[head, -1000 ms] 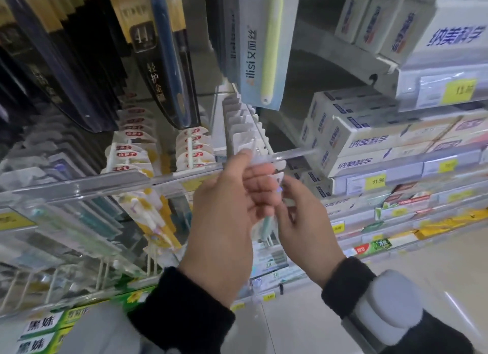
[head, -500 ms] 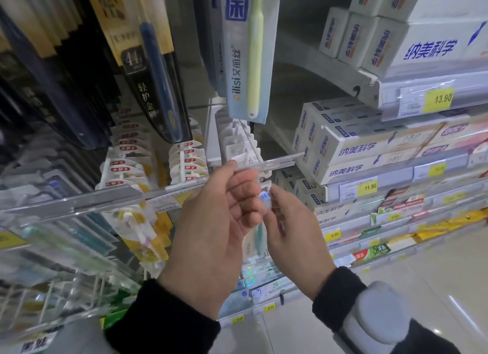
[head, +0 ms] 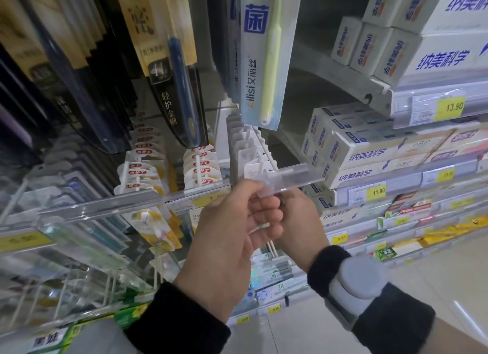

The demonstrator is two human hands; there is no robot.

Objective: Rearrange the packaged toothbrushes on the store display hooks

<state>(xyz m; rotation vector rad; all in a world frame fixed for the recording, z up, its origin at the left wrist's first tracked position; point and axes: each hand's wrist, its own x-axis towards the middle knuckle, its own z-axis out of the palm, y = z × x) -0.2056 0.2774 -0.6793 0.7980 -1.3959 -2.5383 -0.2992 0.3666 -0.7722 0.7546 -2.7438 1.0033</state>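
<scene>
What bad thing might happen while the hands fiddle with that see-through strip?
The left hand and right hand meet at the end of the clear price strip; a tug might snap it loose. The hanging light-blue toothbrush pack just above could get bumped and swing.

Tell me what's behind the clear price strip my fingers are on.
Behind the clear price strip, a row of white-carded packs hangs on a hook. The left hand covers the front pack's lower part.
</scene>
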